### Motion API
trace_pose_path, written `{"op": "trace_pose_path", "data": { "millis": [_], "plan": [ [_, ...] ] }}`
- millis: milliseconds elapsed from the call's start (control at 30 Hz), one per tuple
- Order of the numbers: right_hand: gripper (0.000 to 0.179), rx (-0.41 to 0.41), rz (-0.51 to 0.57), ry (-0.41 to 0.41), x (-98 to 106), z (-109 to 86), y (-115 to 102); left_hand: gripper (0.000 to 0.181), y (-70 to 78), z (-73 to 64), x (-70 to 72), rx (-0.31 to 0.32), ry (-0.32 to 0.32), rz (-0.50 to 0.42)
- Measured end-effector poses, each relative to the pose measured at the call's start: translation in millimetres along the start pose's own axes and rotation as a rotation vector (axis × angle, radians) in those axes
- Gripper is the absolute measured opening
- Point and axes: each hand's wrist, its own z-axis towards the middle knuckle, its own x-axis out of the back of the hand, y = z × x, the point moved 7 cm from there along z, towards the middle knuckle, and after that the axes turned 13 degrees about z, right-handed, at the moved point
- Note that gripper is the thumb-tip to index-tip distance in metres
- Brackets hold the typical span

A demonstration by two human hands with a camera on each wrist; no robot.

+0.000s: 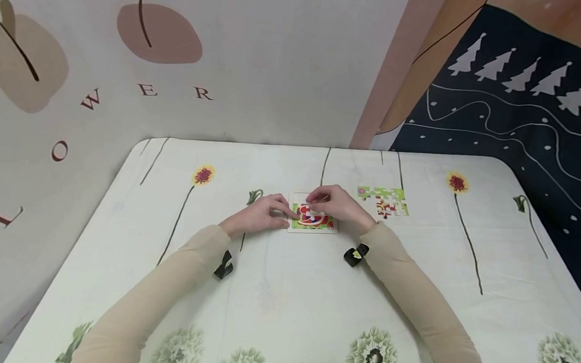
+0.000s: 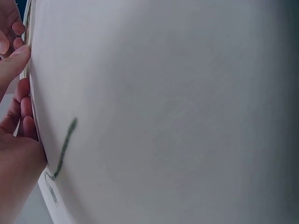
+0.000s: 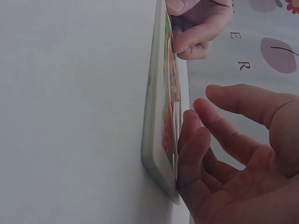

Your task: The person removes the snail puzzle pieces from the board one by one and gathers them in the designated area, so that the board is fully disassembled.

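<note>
A small framed jigsaw puzzle (image 1: 313, 225) with a red and green picture lies flat on the white cloth. White gaps show in its upper middle. From the left, my left hand (image 1: 263, 213) reaches over the frame, its index fingertip resting on the picture and its thumb by the lower left edge. My right hand (image 1: 336, 204) is over the upper right of the puzzle. In the right wrist view its thumb (image 3: 233, 99) and index finger are bent towards each other above the board (image 3: 152, 140), with no piece visible between them.
Right of the frame lies a group of loose jigsaw pieces (image 1: 391, 196), partly joined, in green and red. The flower-printed cloth (image 1: 283, 292) covers the table, whose back edge meets a printed wall hanging (image 1: 277, 64). A black wrist device (image 1: 356, 255) sits by each cuff.
</note>
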Motion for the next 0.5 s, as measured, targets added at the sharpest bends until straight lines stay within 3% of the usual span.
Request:
{"op": "trace_pose_path", "data": {
  "millis": [333, 500],
  "plan": [
    [0.024, -0.094, -0.064, -0.003, -6.6, 7.6, -0.1, 0.025, -5.7, 2.8, -0.9, 0.089, -0.052, 0.002],
    [0.019, -0.11, -0.057, -0.014, -8.8, 8.9, 0.3, 0.025, -6.8, 4.0, -0.9, 0.097, -0.067, -0.005]
  ]
}}
